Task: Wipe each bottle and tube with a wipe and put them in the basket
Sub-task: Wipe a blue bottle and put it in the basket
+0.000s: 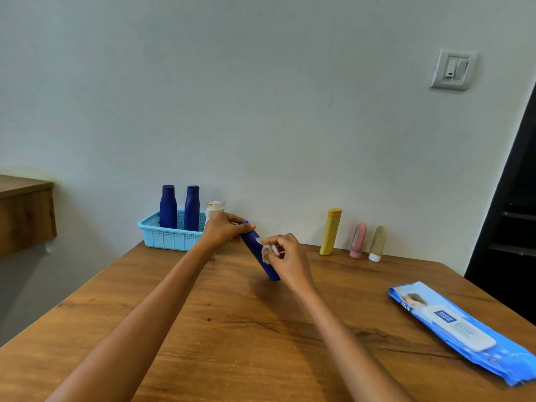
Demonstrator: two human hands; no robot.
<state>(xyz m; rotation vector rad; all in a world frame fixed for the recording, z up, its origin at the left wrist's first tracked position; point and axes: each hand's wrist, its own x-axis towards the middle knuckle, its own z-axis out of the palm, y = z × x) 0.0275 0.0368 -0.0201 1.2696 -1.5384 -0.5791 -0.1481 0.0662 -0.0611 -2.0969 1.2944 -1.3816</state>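
Note:
My left hand (222,229) grips the top end of a dark blue bottle (255,242), which slants down to the right just above the table. My right hand (285,253) pinches a crumpled white wipe (268,250) against the bottle's middle. A light blue basket (168,236) stands at the table's far left by the wall. It holds two upright dark blue bottles (168,207) (192,208) and a white bottle (215,209), partly hidden by my left hand. Along the wall to the right stand a yellow bottle (330,232), a pink tube (358,240) and a beige tube (378,242).
A blue pack of wet wipes (461,329) lies near the right edge of the wooden table (232,343). A wooden shelf (26,210) juts from the left. A dark doorway (513,216) opens on the right, below a wall switch (454,69).

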